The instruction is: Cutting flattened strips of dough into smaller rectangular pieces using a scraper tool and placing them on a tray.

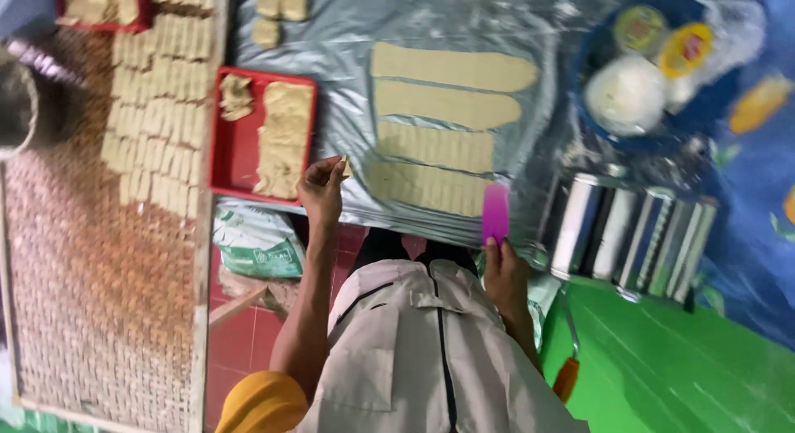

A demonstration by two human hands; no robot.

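Observation:
My left hand [321, 189] pinches a small piece of pale dough [346, 166] between its fingertips, just right of a red tray [228, 151]. In my right hand [505, 271] a pink plastic scraper [495, 214] stands upright, its top edge against the nearest dough strip [426, 187]. Several long dough strips lie side by side on a silvery plastic sheet [331, 52]. The two nearer strips are scored into small rectangles; the two farther ones [451, 69] are whole.
The red tray holds dough scraps [284, 135]. At the left, a woven tray [91, 276] carries rows of cut dough pieces [157, 110]. A metal dough roller [629, 234] and a blue basin [712, 110] with containers sit at the right, above a green surface [662, 358].

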